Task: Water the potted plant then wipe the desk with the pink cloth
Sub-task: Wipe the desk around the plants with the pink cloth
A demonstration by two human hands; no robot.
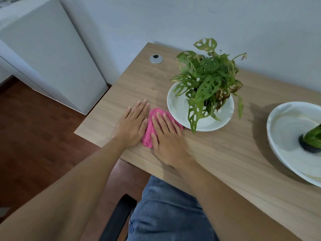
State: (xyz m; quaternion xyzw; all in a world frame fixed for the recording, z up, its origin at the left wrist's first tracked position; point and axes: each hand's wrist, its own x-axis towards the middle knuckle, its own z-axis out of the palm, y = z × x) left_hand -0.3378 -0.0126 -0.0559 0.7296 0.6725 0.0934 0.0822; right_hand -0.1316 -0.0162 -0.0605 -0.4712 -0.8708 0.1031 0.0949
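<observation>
A: What does the surface look like?

B: A light wood-grain desk [217, 153] set against a pale wall [173, 20]. A round silver cable grommet [156, 58] sits near its far left corner.

A: And the cloth?

B: The pink cloth [150, 134] lies bunched on the desk near the left front edge, just beside a white dish [178, 105]. The right hand [167, 136] lies flat on top of it, fingers spread and straight. The left hand [134, 125] rests palm down on the bare wood right beside it, fingers close together, its thumb side touching the cloth's edge.

A: Where's the plant?

B: The potted plant [208, 80], with holed green leaves and some browning ones, stands in that white dish toward the back. A second white dish [284, 129] at the right edge holds a dark pot [309, 146] with a leaf, cut off by the frame.

A: The room?

B: A white cabinet [48, 54] stands left of the desk on a dark reddish wood floor [34, 133]. Below, blue jeans [166, 211] and a black chair armrest [118, 218].
</observation>
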